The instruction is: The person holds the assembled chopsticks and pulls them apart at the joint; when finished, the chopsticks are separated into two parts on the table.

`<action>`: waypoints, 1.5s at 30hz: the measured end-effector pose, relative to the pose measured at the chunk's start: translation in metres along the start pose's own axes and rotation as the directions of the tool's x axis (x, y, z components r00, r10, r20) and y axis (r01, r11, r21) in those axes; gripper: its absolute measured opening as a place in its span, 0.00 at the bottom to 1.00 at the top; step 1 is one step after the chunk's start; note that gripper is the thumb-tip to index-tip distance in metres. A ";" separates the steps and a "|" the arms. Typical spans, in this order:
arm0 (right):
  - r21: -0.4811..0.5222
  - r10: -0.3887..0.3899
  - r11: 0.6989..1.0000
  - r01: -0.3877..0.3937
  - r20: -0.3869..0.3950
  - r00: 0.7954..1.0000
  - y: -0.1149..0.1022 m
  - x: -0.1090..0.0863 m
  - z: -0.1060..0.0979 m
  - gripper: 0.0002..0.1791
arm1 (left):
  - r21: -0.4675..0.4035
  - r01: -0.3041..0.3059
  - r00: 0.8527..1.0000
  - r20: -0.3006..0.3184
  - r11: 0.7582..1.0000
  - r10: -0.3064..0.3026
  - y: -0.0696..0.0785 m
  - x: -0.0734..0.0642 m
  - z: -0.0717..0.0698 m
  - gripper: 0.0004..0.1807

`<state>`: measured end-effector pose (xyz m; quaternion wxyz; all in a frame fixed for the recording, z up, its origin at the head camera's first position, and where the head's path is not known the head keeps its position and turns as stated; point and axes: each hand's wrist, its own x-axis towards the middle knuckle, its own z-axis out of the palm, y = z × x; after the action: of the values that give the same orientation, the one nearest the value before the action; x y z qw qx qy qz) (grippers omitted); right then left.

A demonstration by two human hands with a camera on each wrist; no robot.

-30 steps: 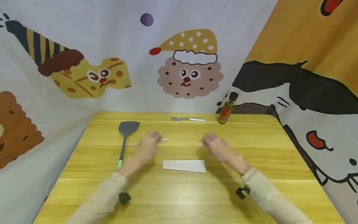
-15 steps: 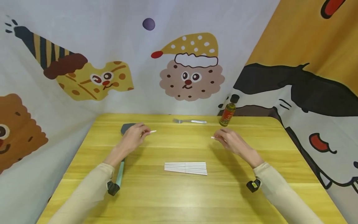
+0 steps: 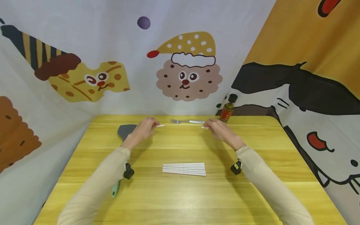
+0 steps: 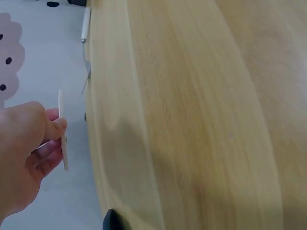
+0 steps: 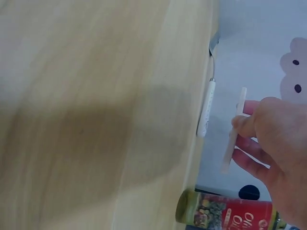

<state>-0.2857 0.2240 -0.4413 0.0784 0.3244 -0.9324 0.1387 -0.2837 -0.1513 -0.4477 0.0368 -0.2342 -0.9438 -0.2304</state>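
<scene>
- Pinched between thumb and fingertips, a slim white stick sits in the left hand; its twin, a second white stick, is gripped the same way in the right hand. Each juts out past the fingers at both ends, so a slackened thumb could let it swivel or drop.
- Just beyond the right fingers, the oil bottle stands partly hidden by the hand; a careless outward swing of the knuckles might topple it.
- Between the two sets of fingers and slightly beyond them, a fork lies within brushing range, should either hand reach farther.
- Below and outside the left fingers, a spatula runs under the forearm; a lowered sleeve or wrist camera could drag it askew.
- Nearer the person than both hands, white strips lie side by side, likely safe unless a forearm sweeps inward.
- Fingertips face each other across a gap, hands apparently raised above the table, forearms reaching forward and angling inward.
</scene>
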 end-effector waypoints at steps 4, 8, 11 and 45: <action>0.022 -0.003 1.000 0.003 -0.011 1.000 0.007 0.015 0.009 0.11 | -0.021 0.045 0.999 0.026 0.999 -0.044 -0.005 0.013 0.008 0.13; 0.028 -0.026 0.999 0.027 -0.036 0.999 0.014 0.025 0.019 0.12 | -0.049 0.079 0.996 0.044 0.996 -0.077 -0.010 0.021 0.016 0.12; 0.038 0.003 0.999 -0.002 -0.025 1.000 0.016 0.030 0.024 0.13 | -0.065 0.096 0.994 0.051 0.993 -0.092 -0.013 0.026 0.023 0.11; 0.075 0.035 0.997 -0.026 -0.120 0.992 -0.018 0.023 0.018 0.11 | -0.007 -0.073 0.996 0.045 0.997 0.073 0.026 0.007 0.009 0.10</action>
<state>-0.2935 0.1918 -0.4498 0.1206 0.3035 -0.9251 0.1936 -0.2774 -0.1243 -0.4439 0.0232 -0.2738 -0.9346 -0.2258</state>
